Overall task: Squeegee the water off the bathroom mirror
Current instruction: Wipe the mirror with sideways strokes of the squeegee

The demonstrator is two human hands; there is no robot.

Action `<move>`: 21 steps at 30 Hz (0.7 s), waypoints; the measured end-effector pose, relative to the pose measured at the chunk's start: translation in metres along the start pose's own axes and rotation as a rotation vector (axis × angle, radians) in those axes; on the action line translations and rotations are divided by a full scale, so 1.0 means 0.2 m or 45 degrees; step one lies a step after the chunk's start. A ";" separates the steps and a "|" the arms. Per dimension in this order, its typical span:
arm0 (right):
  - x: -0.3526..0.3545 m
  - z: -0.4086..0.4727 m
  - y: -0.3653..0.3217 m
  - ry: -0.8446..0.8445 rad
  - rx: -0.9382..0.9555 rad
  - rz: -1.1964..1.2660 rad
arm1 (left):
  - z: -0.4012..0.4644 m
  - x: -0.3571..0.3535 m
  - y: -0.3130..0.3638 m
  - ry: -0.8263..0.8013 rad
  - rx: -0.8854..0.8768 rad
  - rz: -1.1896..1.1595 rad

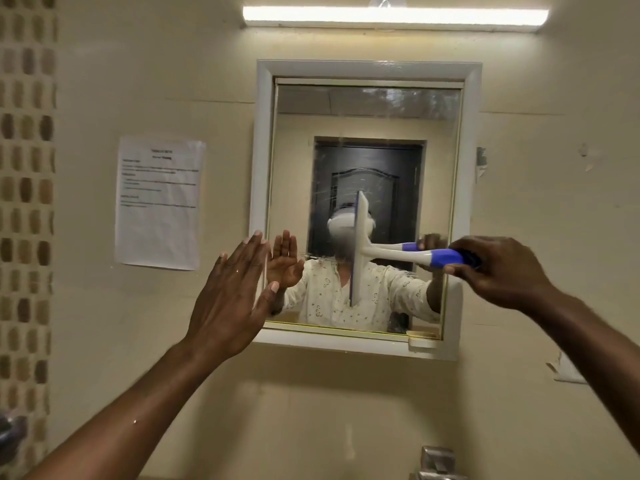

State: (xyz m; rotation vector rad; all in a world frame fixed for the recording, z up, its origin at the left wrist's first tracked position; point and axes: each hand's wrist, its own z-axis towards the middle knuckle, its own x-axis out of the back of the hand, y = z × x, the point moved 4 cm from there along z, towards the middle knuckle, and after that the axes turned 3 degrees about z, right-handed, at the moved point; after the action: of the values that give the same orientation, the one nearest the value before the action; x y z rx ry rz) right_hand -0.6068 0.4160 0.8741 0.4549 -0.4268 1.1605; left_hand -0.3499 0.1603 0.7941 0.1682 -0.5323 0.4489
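Note:
A bathroom mirror (388, 109) in a white frame hangs on the beige wall, its upper glass streaked with water. A white squeegee (358, 244) with a blue-banded handle stands with its blade vertical against the middle of the glass. My right hand (498, 268) grips the handle at the mirror's right edge. My left hand (232, 292) is flat and open, fingers up, resting at the mirror's left frame edge. The glass reflects both hands and a person in a pale patterned top.
A printed paper notice (159, 202) is stuck to the wall left of the mirror. A tube light (394, 16) glows above it. A mosaic tile strip (26, 202) runs down the far left. A metal tap (437, 462) shows at the bottom edge.

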 end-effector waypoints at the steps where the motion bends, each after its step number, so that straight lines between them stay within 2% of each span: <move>1: -0.05 0.02 -0.06 0.013 0.023 0.015 | -0.01 0.02 -0.03 0.003 0.013 0.020; 5: -0.21 0.10 -0.27 0.102 0.096 0.054 | -0.05 0.08 -0.14 0.014 0.029 0.089; 9: -0.34 0.20 -0.40 0.092 0.116 0.092 | -0.07 0.12 -0.22 0.021 0.033 0.116; 21: -0.50 0.26 -0.48 0.081 0.120 0.098 | -0.11 0.14 -0.34 0.036 0.052 0.106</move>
State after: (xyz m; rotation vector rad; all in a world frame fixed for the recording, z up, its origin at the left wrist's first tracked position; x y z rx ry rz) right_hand -0.5559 0.2790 0.8516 0.4852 -0.3376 1.2699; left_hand -0.2876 0.1169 0.7877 0.1792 -0.5036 0.5431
